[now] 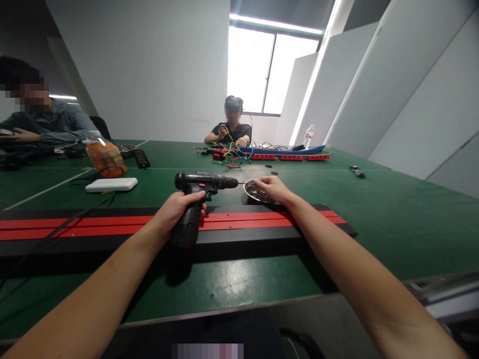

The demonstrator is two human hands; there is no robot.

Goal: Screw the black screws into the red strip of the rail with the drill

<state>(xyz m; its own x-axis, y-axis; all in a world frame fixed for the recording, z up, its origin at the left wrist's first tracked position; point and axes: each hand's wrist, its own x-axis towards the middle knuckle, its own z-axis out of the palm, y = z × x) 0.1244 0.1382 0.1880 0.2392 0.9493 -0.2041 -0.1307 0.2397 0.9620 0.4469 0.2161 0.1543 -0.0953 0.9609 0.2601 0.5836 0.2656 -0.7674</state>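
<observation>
My left hand (pixel 174 208) is wrapped round the grip of a black cordless drill (pixel 192 183), which lies level and points right. From its chuck a thin bit (pixel 243 182) reaches to the fingertips of my right hand (pixel 276 188). Those fingers are pinched together at the bit's tip; whatever small thing sits between them is hidden. Just under the right hand stands a metal bowl (pixel 246 195) with many small dark pieces in it, probably screws. A long black bar with red strips (pixel 232 220) runs across the table below both hands.
A white power bank-like box (pixel 111 185), an orange-filled plastic jar (pixel 107 158) and a black cable lie left. Across the green table (pixel 392 219), a person (pixel 230 130) handles coloured wires (pixel 235 158) beside a blue tray (pixel 288 150). Another person (pixel 67 119) sits far left.
</observation>
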